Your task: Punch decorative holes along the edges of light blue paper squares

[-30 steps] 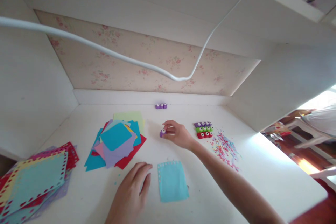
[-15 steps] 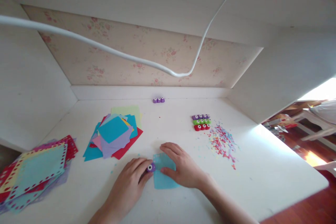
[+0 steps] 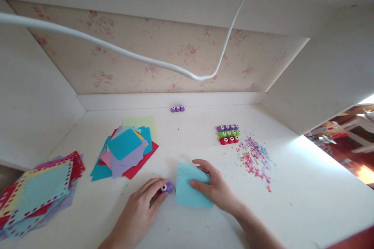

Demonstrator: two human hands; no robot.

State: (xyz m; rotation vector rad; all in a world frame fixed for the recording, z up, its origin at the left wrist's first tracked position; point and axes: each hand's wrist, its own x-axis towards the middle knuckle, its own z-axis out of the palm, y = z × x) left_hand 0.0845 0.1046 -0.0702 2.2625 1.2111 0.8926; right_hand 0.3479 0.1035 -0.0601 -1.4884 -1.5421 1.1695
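A small purple craft punch with a star mark on its button sits in my left hand, gripped between thumb and fingers. Just right of the punch, apart from it, is a light blue sheet of paper with small punched holes along its top and upper left edge. My right hand pinches the sheet at its right side, thumb on top and fingers behind. The sheet looks slightly lifted and curved.
Left of my hands lie a pile of coloured paper and a stack of hole-edged sheets. Rows of purple, green and red punches stand right, beside scattered confetti. Three purple punches stand at the back. A white cable hangs across the front.
The blue sheet has come away from the punch and moved right. My right hand has gone from resting on it to pinching it. My left hand keeps the punch, shifted slightly left.
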